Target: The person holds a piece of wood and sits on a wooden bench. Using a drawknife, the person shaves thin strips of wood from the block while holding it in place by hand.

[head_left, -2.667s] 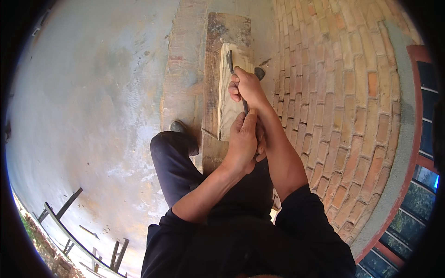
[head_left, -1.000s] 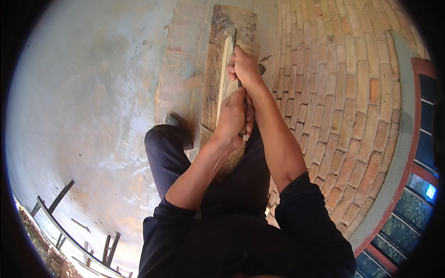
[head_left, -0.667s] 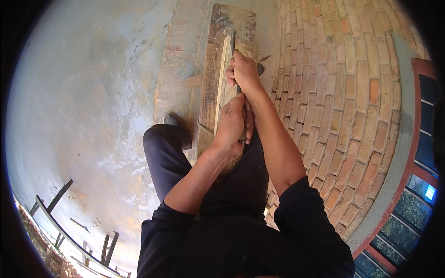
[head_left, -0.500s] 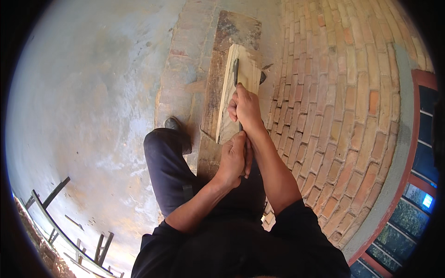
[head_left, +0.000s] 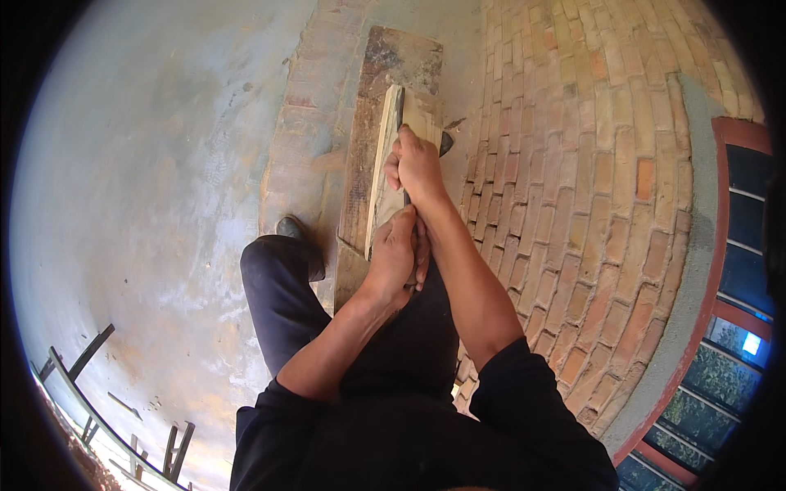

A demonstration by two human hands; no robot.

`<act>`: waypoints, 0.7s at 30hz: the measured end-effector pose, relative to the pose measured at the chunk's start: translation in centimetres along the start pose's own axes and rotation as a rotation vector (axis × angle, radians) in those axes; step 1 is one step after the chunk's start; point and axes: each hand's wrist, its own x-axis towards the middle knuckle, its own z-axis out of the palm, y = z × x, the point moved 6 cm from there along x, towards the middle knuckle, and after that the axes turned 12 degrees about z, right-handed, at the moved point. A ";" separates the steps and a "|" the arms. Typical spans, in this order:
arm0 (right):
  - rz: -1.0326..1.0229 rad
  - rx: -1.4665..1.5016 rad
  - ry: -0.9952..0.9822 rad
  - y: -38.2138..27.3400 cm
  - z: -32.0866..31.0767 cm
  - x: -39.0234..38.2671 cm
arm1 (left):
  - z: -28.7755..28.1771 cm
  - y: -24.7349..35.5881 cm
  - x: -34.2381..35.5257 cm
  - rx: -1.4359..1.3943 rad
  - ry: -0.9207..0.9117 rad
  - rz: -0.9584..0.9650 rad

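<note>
A pale wooden block point(head_left: 422, 114) rests lengthwise on a long, worn plank point(head_left: 399, 53). Along its left edge lies a slim dark bar-shaped tool point(head_left: 400, 105), perhaps a file; its exact kind is hard to make out. Closed over the middle of this tool is my right hand point(head_left: 416, 166), its thumb pointing forward. Nearer my body, my left hand point(head_left: 396, 255) is wrapped round the tool's rear end, and its fingers hide most of that part. My right wrist passes close beside my left fingertips.
My left knee point(head_left: 266, 262) and shoe point(head_left: 291, 227) are left of the plank; another dark shoe tip point(head_left: 446, 144) shows at its right. Brick paving point(head_left: 598, 204) stretches right toward a red-framed window point(head_left: 741, 213). A dark metal frame point(head_left: 86, 401) stands at lower left.
Both hands have pushed the dark tool forward along the block, so its front end now lies close to the block's far end. The whole view has shifted slightly.
</note>
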 end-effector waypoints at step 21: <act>0.076 0.049 0.003 1.4 0.4 -1.8 | -0.9 -0.7 -1.3 -0.016 0.021 -0.053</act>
